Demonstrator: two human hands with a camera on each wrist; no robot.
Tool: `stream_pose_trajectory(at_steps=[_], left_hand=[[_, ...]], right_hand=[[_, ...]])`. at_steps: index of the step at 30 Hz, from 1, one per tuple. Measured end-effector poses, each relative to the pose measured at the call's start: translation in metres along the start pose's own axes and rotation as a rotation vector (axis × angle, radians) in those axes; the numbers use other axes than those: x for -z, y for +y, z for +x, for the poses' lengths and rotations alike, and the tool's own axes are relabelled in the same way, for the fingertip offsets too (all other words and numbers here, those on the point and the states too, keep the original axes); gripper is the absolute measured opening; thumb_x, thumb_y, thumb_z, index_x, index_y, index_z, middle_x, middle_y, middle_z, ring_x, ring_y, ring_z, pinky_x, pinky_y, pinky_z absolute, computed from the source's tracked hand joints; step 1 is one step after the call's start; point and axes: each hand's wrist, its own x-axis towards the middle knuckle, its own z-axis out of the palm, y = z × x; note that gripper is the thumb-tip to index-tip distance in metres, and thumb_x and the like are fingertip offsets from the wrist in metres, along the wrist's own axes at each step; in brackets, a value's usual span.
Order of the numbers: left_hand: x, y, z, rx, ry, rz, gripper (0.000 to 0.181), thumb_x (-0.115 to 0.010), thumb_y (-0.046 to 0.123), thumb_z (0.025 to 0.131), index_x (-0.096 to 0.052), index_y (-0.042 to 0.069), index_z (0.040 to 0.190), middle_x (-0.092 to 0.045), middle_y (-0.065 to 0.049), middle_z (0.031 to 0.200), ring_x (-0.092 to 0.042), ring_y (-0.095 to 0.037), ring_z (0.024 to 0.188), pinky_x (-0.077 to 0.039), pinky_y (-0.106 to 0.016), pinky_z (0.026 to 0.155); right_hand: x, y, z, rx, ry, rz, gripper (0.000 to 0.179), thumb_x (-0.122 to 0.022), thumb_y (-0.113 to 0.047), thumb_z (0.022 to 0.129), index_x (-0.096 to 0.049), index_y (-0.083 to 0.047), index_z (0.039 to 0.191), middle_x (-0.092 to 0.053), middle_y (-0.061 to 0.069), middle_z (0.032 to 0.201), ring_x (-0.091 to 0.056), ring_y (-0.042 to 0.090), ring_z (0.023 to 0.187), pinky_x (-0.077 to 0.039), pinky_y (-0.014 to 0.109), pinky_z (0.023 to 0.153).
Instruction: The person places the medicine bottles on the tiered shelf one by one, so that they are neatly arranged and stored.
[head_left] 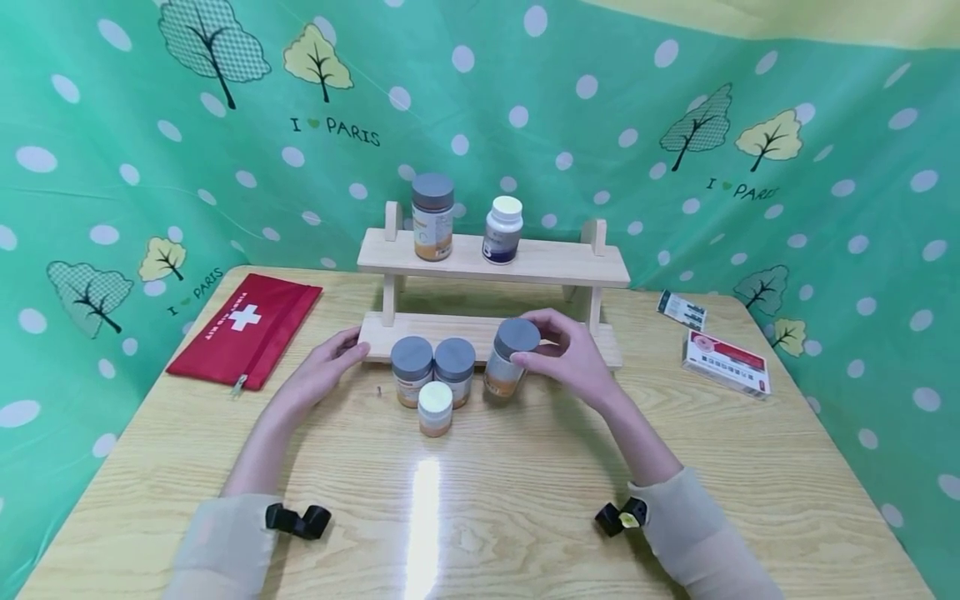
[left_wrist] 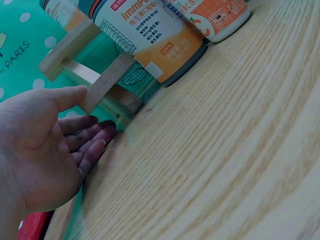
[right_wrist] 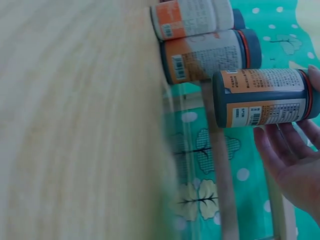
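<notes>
My right hand [head_left: 572, 354] grips a grey-lidded supplement bottle [head_left: 503, 372] near its lid. The bottle leans slightly in front of the wooden shelf's lower board [head_left: 472, 327]. In the right wrist view its orange and white label [right_wrist: 265, 80] shows, with fingers beside the lid. My left hand [head_left: 324, 367] is at the left end of that board, thumb touching its edge and the other fingers loosely bent, as the left wrist view also shows. Between the hands stand two grey-lidded bottles [head_left: 412, 371] [head_left: 454, 369] and a smaller white-capped bottle [head_left: 435, 408].
On the upper board [head_left: 551, 259] stand a tall grey-lidded bottle [head_left: 432, 218] and a white-capped dark bottle [head_left: 502, 231]. A red first aid pouch [head_left: 243, 333] lies at left. At right are a medicine box [head_left: 725, 364] and a small packet [head_left: 682, 310]. Green cloth [head_left: 480, 108] hangs behind.
</notes>
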Motion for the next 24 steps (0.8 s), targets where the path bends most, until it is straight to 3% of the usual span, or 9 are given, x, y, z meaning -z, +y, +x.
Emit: stream_pose_trajectory(at_steps=[5, 13, 24], left_hand=[[0.0, 0.001, 0.0, 0.0, 0.001, -0.001, 0.079, -0.05, 0.051, 0.106, -0.02, 0.007, 0.165, -0.029, -0.024, 0.167, -0.023, -0.043, 0.157, -0.022, -0.061, 0.128], [0.0, 0.0, 0.001, 0.0, -0.001, -0.008, 0.08, -0.05, 0.051, 0.106, -0.019, 0.007, 0.165, -0.028, -0.024, 0.167, -0.022, -0.043, 0.157, -0.022, -0.061, 0.128], [-0.001, 0.001, 0.002, 0.018, 0.0, 0.008, 0.081, -0.05, 0.052, 0.106, -0.018, 0.008, 0.165, -0.027, -0.024, 0.168, -0.021, -0.044, 0.158, -0.021, -0.062, 0.128]], right_hand=[[0.011, -0.007, 0.006, -0.017, -0.01, 0.008, 0.044, -0.078, -0.013, 0.089, -0.063, -0.008, 0.13, -0.066, 0.004, 0.117, -0.063, 0.017, 0.109, -0.057, 0.028, 0.097], [0.034, -0.015, 0.02, -0.063, 0.001, 0.037, 0.043, -0.074, -0.018, 0.093, -0.061, -0.009, 0.133, -0.065, -0.001, 0.119, -0.061, 0.018, 0.109, -0.054, 0.024, 0.092], [0.068, -0.047, 0.035, -0.014, 0.048, -0.029, 0.041, -0.072, -0.021, 0.095, -0.062, -0.01, 0.133, -0.066, -0.001, 0.12, -0.062, 0.018, 0.108, -0.053, 0.025, 0.092]])
